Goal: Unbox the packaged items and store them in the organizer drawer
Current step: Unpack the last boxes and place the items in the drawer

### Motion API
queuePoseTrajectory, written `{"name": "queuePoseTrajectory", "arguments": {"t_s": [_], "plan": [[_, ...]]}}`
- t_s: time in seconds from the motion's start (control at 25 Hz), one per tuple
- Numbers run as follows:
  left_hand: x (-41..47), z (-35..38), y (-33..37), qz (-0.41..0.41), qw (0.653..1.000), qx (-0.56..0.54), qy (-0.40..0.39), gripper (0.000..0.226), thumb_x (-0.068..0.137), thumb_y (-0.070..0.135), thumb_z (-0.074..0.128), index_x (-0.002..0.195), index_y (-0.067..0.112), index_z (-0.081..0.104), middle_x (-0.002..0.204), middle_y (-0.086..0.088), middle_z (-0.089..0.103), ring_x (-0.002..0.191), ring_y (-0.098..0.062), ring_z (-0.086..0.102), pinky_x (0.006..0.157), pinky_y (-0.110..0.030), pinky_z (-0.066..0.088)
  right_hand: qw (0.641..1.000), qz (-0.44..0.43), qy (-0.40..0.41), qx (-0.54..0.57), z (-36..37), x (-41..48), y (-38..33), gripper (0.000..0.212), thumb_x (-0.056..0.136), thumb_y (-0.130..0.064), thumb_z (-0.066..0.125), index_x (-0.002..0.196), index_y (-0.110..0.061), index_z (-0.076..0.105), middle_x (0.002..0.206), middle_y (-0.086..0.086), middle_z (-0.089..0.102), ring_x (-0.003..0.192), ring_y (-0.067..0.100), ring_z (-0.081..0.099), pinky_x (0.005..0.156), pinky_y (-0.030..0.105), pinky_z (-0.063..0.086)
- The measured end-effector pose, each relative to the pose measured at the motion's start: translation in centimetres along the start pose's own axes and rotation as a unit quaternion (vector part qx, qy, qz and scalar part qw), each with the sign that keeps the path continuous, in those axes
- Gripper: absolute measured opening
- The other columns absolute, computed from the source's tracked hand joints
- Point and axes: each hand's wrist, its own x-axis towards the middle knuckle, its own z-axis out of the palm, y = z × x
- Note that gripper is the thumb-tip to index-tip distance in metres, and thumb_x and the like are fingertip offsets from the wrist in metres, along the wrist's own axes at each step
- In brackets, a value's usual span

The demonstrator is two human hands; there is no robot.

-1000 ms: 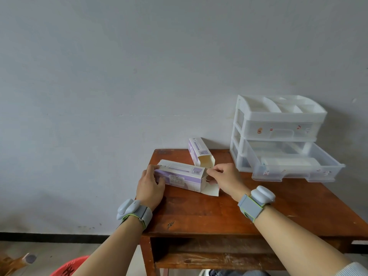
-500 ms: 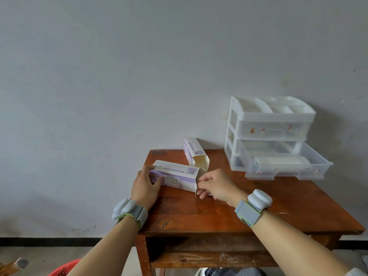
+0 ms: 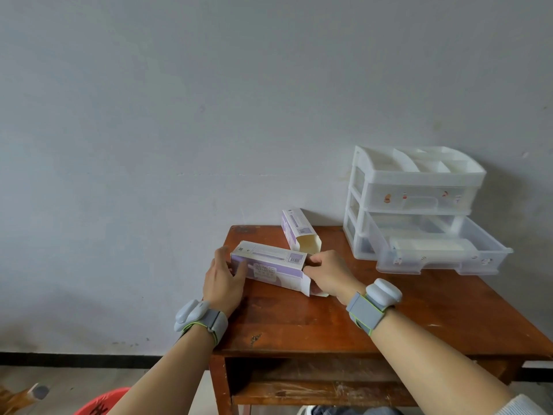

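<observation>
Far to the left of the organizer [image 3: 419, 178], the left hand [image 3: 223, 283] grips the closed end of the purple box [image 3: 269, 266], thumb in front. I think this keeps it from sliding on the table [image 3: 329, 324]. Closer to the organizer, the right hand [image 3: 327, 272] pinches the box's open end, thumb on top. I cannot tell if its fingers reach the thing inside. Just left of the organizer lies an empty box [image 3: 299, 232], mouth open. The organizer's bottom drawer [image 3: 434, 263] sticks out, ready, with one white pack [image 3: 431, 245] inside.
</observation>
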Motion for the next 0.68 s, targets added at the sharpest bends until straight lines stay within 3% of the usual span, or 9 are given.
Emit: {"name": "queuePoseTrajectory", "arguments": {"t_s": [0.12, 0.2, 0.32, 0.4, 0.56, 0.68], "plan": [[0.4, -0.2, 0.5, -0.042, 0.999, 0.008, -0.007, 0.036, 0.096, 0.043, 0.050, 0.114, 0.013, 0.059, 0.108, -0.007, 0.062, 0.088, -0.019, 0.052, 0.078, -0.030, 0.039, 0.996, 0.021, -0.023, 0.089, 0.6, -0.4, 0.4, 0.029, 0.092, -0.011, 0.059, 0.118, -0.020, 0.068, 0.111, 0.001, 0.070, 0.093, 0.023, 0.069, 0.074, 0.040, 0.062], [0.7, -0.5, 0.9, -0.065, 0.998, -0.008, -0.009, 0.040, 0.096, 0.045, 0.048, 0.103, 0.010, 0.065, 0.108, -0.011, 0.064, 0.091, -0.024, 0.057, 0.080, -0.032, 0.043, 0.995, 0.012, -0.031, 0.096, 0.6, -0.6, 0.6, 0.033, 0.092, -0.011, 0.059, 0.123, -0.021, 0.066, 0.111, -0.001, 0.069, 0.094, 0.021, 0.069, 0.073, 0.035, 0.062], [1.0, -0.7, 2.4, -0.110, 0.989, -0.103, 0.003, 0.039, 0.093, 0.049, 0.052, 0.096, 0.010, 0.056, 0.101, -0.013, 0.065, 0.088, -0.029, 0.063, 0.082, -0.043, 0.053, 0.994, -0.007, -0.037, 0.099, 0.1, -0.9, 0.9, 0.033, 0.092, -0.011, 0.060, 0.122, -0.023, 0.066, 0.107, -0.004, 0.070, 0.094, 0.018, 0.068, 0.063, 0.024, 0.058], [1.0, -0.7, 4.1, -0.142, 0.969, -0.204, -0.001, 0.034, 0.091, 0.046, 0.057, 0.097, 0.013, 0.050, 0.097, -0.012, 0.066, 0.084, -0.028, 0.068, 0.076, -0.046, 0.060, 0.989, 0.000, -0.046, 0.144, -0.2, -1.1, 1.1, 0.031, 0.092, -0.010, 0.061, 0.120, -0.024, 0.067, 0.104, -0.004, 0.070, 0.093, 0.017, 0.068, 0.060, 0.022, 0.056], [1.7, -1.1, 6.7, -0.126, 0.960, -0.251, 0.012, 0.022, 0.087, 0.035, 0.066, 0.088, 0.020, 0.050, 0.099, -0.013, 0.066, 0.083, -0.029, 0.070, 0.064, -0.044, 0.062, 0.969, 0.012, -0.048, 0.242, -0.5, -1.6, 1.5, 0.026, 0.090, -0.009, 0.067, 0.101, -0.032, 0.070, 0.101, 0.000, 0.073, 0.090, 0.017, 0.071, 0.062, 0.025, 0.058], [2.0, -1.5, 7.6, -0.123, 0.951, -0.283, 0.014, 0.022, 0.085, 0.032, 0.069, 0.087, 0.020, 0.051, 0.099, -0.014, 0.067, 0.084, -0.031, 0.071, 0.062, -0.044, 0.062, 0.957, 0.013, -0.037, 0.287, -0.6, -1.7, 1.7, 0.025, 0.089, -0.010, 0.069, 0.109, -0.025, 0.071, 0.098, 0.001, 0.075, 0.090, 0.018, 0.071, 0.064, 0.030, 0.059]]}}
